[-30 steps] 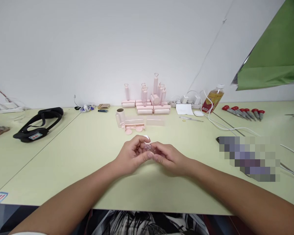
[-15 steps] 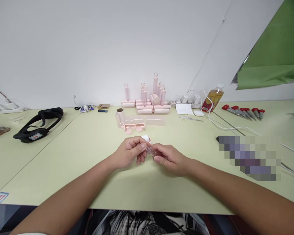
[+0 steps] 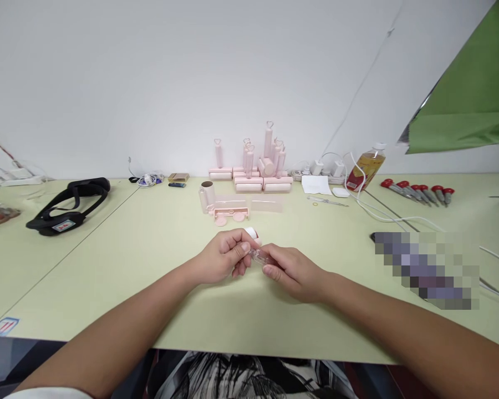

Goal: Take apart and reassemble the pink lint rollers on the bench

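Between my two hands, just above the table, is a small clear plastic piece; its ends are covered by my fingers. My left hand is closed, with thumb and forefinger pinching the left end. Thumb and fingers of my right hand grip the right end. Right behind my left fingertips lies a white round piece with a red edge, partly hidden. Farther back are an open pink case, two pink discs, a roll with a cardboard core and clear pinkish panels.
Against the wall stand several pink rollers with upright handles. To the right are a drink bottle, white cables, red-capped tools and a blurred-out object. A black headset lies left.
The view has shifted slightly, so the table things appear a little to the right. Both hands keep nearly the same hold on the clear plastic piece.
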`<control>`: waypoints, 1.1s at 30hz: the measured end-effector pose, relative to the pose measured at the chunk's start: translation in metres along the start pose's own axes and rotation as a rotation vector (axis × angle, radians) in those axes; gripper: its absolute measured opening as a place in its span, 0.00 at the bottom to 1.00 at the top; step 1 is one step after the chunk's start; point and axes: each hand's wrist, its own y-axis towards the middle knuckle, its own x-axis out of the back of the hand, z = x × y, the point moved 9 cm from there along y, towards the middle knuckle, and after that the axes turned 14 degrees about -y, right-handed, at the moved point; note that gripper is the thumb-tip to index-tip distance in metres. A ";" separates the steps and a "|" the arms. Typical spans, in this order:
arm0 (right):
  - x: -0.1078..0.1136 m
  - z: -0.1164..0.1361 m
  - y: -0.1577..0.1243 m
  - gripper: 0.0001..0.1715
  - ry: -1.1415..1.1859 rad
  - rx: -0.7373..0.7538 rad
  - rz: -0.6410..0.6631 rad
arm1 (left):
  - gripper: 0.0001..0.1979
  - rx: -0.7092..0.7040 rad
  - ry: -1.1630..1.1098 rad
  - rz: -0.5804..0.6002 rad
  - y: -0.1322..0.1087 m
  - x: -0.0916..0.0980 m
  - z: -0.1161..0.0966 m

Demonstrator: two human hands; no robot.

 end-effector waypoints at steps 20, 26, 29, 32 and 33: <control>-0.009 -0.007 -0.002 0.07 -0.162 -0.087 0.173 | 0.19 0.139 0.061 -0.045 0.003 0.003 0.013; -0.009 -0.011 0.001 0.06 -0.136 -0.190 0.163 | 0.18 0.142 0.109 -0.091 0.005 0.012 0.005; -0.005 -0.010 0.005 0.07 -0.136 -0.195 0.140 | 0.18 0.119 0.122 -0.076 0.004 0.015 -0.003; 0.003 -0.008 0.006 0.08 -0.127 -0.147 0.086 | 0.19 0.074 0.130 -0.043 0.003 0.013 -0.010; 0.006 -0.007 0.006 0.08 -0.122 -0.130 0.062 | 0.19 0.059 0.133 -0.034 0.003 0.012 -0.013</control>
